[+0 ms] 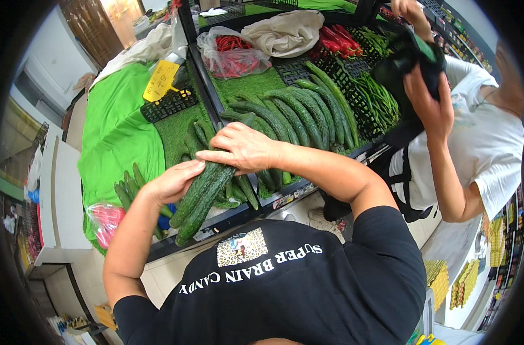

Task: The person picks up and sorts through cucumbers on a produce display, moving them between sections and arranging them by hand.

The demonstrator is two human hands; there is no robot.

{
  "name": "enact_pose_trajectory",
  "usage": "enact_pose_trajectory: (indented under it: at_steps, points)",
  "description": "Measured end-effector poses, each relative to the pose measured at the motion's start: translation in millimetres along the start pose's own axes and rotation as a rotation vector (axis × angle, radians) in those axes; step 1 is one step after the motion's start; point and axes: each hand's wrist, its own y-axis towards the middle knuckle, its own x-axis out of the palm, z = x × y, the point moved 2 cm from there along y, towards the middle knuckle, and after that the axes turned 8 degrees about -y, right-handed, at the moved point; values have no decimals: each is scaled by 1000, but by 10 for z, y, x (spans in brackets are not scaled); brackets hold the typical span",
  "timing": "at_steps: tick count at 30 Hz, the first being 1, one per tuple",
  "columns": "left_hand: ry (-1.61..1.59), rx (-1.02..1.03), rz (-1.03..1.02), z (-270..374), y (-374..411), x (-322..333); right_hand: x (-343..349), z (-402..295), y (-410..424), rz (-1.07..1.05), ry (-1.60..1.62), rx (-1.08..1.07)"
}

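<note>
A few long dark-green cucumbers (205, 194) lie side by side in my hands, slanting over the front edge of the display stand. My right hand (244, 148) grips them from above near the far end. My left hand (171, 183) closes on them from the left side, its fingers partly hidden beneath. The fingers of both hands meet over the bundle. To the right of the black divider (205, 86), a row of cucumbers (296, 112) lies on green artificial grass. More cucumbers (197, 133) lie just beyond my hands, partly covered by them.
Green cloth (119, 125) covers the left side, with a yellow price sign (160, 79) on a black basket (169, 108). Bagged red chillies (234, 54), a beige cloth (285, 32) and green peppers (376, 99) lie farther back. At right another person (473, 112) holds a dark item (410, 73).
</note>
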Motion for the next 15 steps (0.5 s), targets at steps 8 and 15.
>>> enact_pose_trajectory:
  at_steps: [8, 15]
  points:
    - [-56, 664, 481, 697, -754, -622, -258, 397, -1158, 125, 152, 930]
    - [-289, 482, 360, -16, -481, -653, -234, 1209, -2480, 34, 206, 1730]
